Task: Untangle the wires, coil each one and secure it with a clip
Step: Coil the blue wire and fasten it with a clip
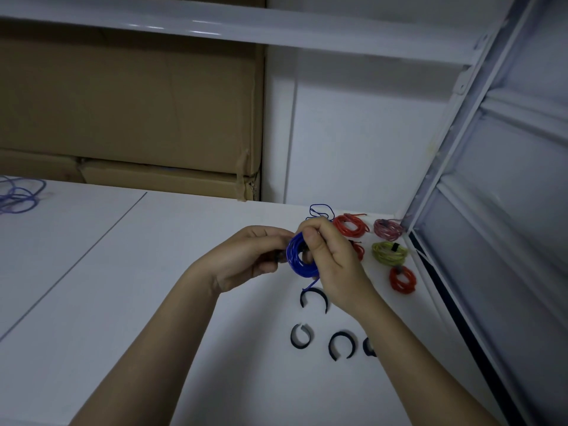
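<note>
Head view, looking down on a white desk (129,272): a person works through a batch of wires, and the job looks past its midpoint. Finished coils lie grouped near the desk's far right corner — a red coil (350,226), a pink coil (388,229), a yellow-green coil (388,254) with a dark clip across it, and a second red coil (402,279); another red one shows partly behind the right hand. A blue coil (299,256) is held up above the desk between both hands. The right hand (333,259) grips its far side, thumb over the loops, while the left hand (249,255) pinches what looks like a dark clip against its near edge, so fastening appears to be the step in hand. A loose blue tail hangs below. Four spare black clips (314,298) wait on the desk just beneath the hands. A tangle of bluish wire (18,195) sits well apart at the far left, apparently yet to be coiled.
</note>
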`<state>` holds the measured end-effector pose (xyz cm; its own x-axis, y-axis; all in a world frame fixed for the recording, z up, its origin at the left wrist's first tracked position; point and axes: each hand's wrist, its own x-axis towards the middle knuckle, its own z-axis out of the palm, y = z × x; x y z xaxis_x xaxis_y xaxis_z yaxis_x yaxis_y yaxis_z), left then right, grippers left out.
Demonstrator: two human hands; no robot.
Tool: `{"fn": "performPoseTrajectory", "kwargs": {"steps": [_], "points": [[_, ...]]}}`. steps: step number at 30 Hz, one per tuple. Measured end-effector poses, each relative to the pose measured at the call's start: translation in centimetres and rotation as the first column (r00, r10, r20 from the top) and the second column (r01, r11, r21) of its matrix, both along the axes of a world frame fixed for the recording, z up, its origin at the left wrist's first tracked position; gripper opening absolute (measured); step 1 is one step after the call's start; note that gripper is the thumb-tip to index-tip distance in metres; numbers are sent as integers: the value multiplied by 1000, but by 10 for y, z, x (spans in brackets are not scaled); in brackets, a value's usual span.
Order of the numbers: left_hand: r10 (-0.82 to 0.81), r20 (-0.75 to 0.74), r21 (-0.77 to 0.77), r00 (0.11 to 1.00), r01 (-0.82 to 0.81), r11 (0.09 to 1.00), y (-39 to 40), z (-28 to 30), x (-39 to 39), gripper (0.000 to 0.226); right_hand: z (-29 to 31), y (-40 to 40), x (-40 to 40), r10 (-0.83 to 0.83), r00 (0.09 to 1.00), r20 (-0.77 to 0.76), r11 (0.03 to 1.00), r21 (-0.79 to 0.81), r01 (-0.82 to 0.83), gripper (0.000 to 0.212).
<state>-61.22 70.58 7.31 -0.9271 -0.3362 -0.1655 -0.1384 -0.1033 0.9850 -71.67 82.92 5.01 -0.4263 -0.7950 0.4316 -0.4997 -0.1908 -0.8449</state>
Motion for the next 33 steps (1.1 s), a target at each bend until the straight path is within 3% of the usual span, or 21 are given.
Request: {"fn": "performPoseTrajectory", "kwargs": {"steps": [10, 13, 15, 19, 25, 30, 33], "points": [[-23, -79, 129, 997, 34, 991, -7, 3, 8, 35, 2, -6, 5, -68, 996, -61, 997, -47, 65, 16], [-12, -112, 262, 994, 41, 964, -13, 3, 12, 22, 2, -7, 4, -127, 988, -89, 990, -72, 121, 16], [-35, -160, 342, 987, 88, 936, -16, 0, 16, 28, 2, -8, 3, -176, 979, -99, 982, -89, 167, 16], [-98, -210, 181, 973, 137, 974, -12, -6, 16, 38, -3, -14, 5, -247, 961, -125, 964, -129, 231, 15], [195, -193, 73, 962, -185, 980, 8, 2, 8, 42, -5, -18, 7, -336, 940, -65, 931, -176, 321, 15], [271, -289, -33, 918, -293, 956, 22, 4, 3, 30, -4, -23, 12, -384, 923, -24, 906, -204, 372, 18], [305, -356, 22, 883, -319, 947, 27, 6, 1, 24, -2, -22, 13, -328, 945, 0, 922, -220, 320, 17]]}}
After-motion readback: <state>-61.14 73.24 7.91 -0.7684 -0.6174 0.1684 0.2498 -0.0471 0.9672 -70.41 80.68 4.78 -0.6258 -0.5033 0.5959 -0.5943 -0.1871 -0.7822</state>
